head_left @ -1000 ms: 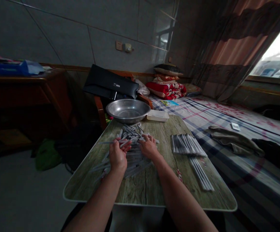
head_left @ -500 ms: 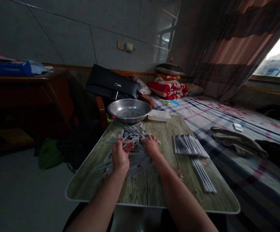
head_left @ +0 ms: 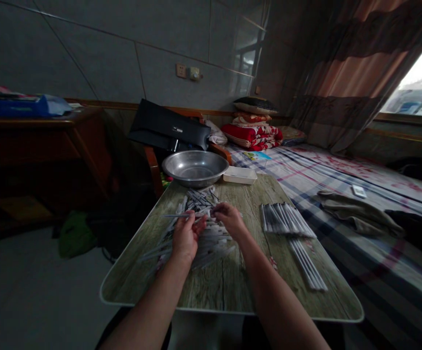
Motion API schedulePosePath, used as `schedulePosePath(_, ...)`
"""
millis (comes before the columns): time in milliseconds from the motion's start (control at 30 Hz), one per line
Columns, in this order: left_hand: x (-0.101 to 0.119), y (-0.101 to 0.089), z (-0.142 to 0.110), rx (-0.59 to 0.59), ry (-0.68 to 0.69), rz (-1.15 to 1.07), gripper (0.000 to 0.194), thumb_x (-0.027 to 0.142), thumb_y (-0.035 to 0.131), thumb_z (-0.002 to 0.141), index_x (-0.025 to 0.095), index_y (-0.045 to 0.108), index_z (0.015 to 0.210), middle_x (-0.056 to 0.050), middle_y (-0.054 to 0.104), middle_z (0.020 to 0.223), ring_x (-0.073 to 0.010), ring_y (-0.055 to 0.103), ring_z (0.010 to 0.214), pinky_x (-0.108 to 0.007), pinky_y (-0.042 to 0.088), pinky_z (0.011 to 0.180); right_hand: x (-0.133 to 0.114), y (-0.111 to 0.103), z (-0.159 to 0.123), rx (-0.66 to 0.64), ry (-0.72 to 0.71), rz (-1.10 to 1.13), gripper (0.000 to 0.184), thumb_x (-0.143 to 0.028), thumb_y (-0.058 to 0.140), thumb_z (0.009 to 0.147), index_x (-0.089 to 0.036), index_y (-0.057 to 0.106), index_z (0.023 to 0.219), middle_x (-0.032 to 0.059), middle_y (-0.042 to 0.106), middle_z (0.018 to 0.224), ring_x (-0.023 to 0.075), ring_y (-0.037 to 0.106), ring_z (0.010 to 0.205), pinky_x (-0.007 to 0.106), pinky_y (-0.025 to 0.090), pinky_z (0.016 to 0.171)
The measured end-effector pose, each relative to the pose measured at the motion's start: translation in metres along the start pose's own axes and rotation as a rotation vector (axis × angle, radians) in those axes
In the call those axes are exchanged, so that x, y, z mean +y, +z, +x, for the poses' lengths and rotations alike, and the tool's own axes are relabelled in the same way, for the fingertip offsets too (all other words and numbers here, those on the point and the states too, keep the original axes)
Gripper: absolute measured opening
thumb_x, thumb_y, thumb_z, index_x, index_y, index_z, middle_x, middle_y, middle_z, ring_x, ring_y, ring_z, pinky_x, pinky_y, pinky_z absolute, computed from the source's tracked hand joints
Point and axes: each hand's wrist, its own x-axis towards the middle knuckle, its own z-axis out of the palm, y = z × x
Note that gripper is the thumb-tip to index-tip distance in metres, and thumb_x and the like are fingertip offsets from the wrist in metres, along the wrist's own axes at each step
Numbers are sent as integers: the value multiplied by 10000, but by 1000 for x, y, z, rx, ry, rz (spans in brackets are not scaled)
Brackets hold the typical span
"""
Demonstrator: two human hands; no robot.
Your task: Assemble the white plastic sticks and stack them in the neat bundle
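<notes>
A loose heap of thin white plastic sticks lies on the wood-patterned tabletop. My left hand is over the heap, its fingers curled around a long thin stick. That stick lies crosswise above the heap, and its far end reaches the pinched fingertips of my right hand. Part of the heap is hidden under both hands. To the right, neat rows of sticks lie side by side, with a narrower bundle nearer me.
A steel basin and a white tray stand at the table's far end. A patterned bed runs along the right side, with folded bedding and a cloth on it. A dark wooden desk stands left, beyond the table edge.
My hands have come closer together over the heap. The long stick has shifted right, toward my right fingertips. The view has also moved slightly.
</notes>
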Motion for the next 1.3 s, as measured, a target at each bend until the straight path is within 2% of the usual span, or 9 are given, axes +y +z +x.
schedulePosePath(100, 0, 0, 0, 32, -25, 37, 222, 224, 743, 732, 172, 599, 894, -18, 709, 801, -144, 704, 653, -167, 473, 456, -5, 7, -7, -96, 53, 314, 185, -280, 672, 738, -199, 684, 903, 1, 642, 758, 131, 566, 647, 257, 459, 594)
schedulePosePath(200, -2, -1, 1, 24, -9, 50, 275, 242, 790, 682, 168, 627, 891, -5, 708, 788, -112, 674, 625, -146, 435, 434, -9, 12, -13, -137, 75, 422, 257, -305, 716, 733, -196, 681, 964, -11, 617, 733, 118, 553, 645, 244, 459, 595)
schedulePosePath(267, -3, -1, 2, 1, -11, 46, 334, 266, 822, 636, 170, 627, 890, -6, 711, 783, -118, 670, 638, -159, 451, 461, -10, 13, -15, -147, 71, 475, 258, -310, 748, 716, -202, 652, 929, -16, 610, 746, 113, 554, 643, 238, 462, 594)
schedulePosePath(467, -4, 1, 0, -27, -5, 74, 450, 306, 870, 532, 166, 619, 877, -15, 715, 795, -139, 665, 666, -198, 461, 526, -12, 13, -16, -145, 105, 449, 295, -377, 770, 698, -192, 599, 853, -10, 603, 750, 113, 560, 616, 243, 464, 593)
schedulePosePath(833, -7, -4, 2, -48, 78, 221, 452, 393, 854, 541, 156, 645, 864, -20, 699, 782, -175, 660, 705, -248, 479, 565, -8, 14, -16, -110, 112, 460, 323, -394, 788, 658, -190, 625, 849, -13, 617, 711, 122, 566, 620, 267, 465, 636)
schedulePosePath(967, -9, -5, 4, -26, 68, 199, 448, 368, 874, 511, 141, 666, 836, -20, 695, 752, -157, 644, 682, -241, 478, 580, -5, 13, -14, -80, 86, 348, 294, -383, 760, 671, -185, 612, 828, -19, 599, 694, 111, 542, 583, 251, 450, 585)
schedulePosePath(1100, -13, -4, 5, -53, 70, 183, 421, 339, 882, 504, 134, 670, 805, -12, 687, 691, -144, 634, 629, -260, 494, 622, -5, 12, -15, -11, 25, 41, 216, -404, 622, 798, -194, 585, 765, -34, 529, 611, 104, 475, 526, 231, 385, 510)
schedulePosePath(1200, -14, -2, 4, -90, 73, 191, 396, 331, 878, 516, 136, 667, 789, -12, 690, 680, -141, 636, 618, -265, 502, 636, -7, 10, -17, 14, -5, -177, 330, -445, 534, 866, -208, 505, 639, -39, 452, 534, 104, 407, 496, 232, 315, 479)
schedulePosePath(1300, -15, -1, 2, -131, 67, 192, 389, 333, 876, 522, 140, 664, 784, -7, 687, 673, -138, 637, 608, -267, 504, 638, -8, 9, -17, 10, -18, -230, 485, -545, 459, 897, -213, 425, 544, -32, 399, 489, 101, 356, 476, 240, 270, 463)
